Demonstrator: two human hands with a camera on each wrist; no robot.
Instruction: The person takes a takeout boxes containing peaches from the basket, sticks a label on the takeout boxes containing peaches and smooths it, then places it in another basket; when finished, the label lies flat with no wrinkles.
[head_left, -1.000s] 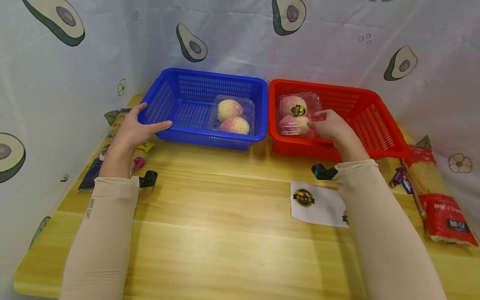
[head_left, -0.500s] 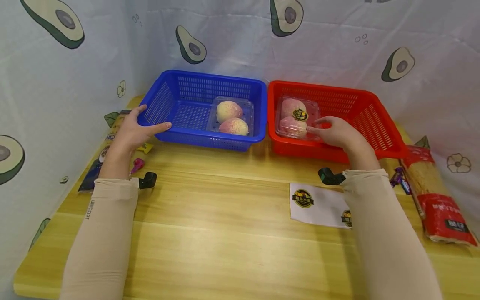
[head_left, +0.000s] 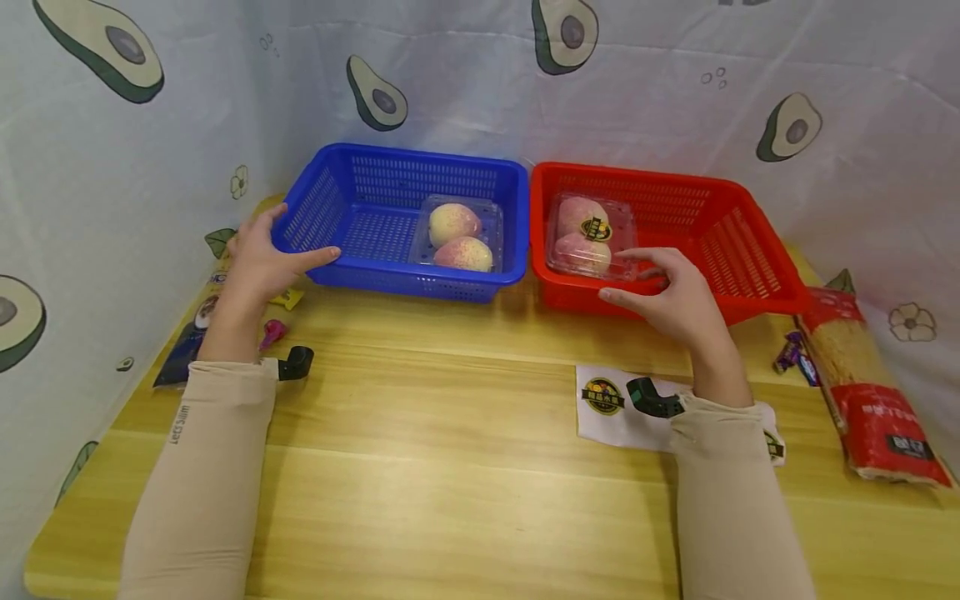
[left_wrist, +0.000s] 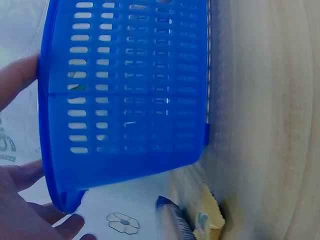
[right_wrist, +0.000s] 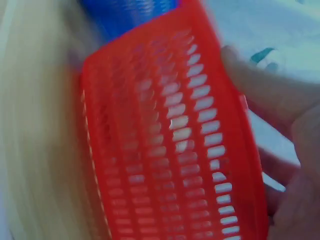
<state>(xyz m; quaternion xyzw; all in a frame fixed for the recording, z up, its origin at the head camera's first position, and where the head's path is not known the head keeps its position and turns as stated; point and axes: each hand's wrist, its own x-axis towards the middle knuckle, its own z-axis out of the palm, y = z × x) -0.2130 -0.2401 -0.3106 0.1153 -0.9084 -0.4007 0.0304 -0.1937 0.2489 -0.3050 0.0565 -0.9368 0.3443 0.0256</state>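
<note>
My left hand (head_left: 262,258) rests at the front left corner of a blue plastic basket (head_left: 390,279), its thumb straight along the front rim and the other fingers at the left side. In that basket's right half lies a clear plastic box (head_left: 491,215) with two pink-and-yellow peaches (head_left: 455,223). A similar clear box (head_left: 624,218) of two peaches, bearing a black-and-gold label (head_left: 596,230), lies at the left inside a red basket (head_left: 757,250). My right hand (head_left: 678,300) is at the red basket's front rim, thumb outside and fingers over the inside, holding nothing.
A white strip of round labels (head_left: 600,427) lies on the wooden table (head_left: 420,500), partly under my right forearm. At right are a red noodle bag (head_left: 877,392) and small wrapped candies (head_left: 789,352). A pink candy (head_left: 272,332), yellow packet (head_left: 287,297) and dark bag (head_left: 180,354) lie at left.
My right hand has let go of the box in the red basket and drawn back toward me to the front rim, thumb and fingers spreading. My left hand has stayed at its corner.
</note>
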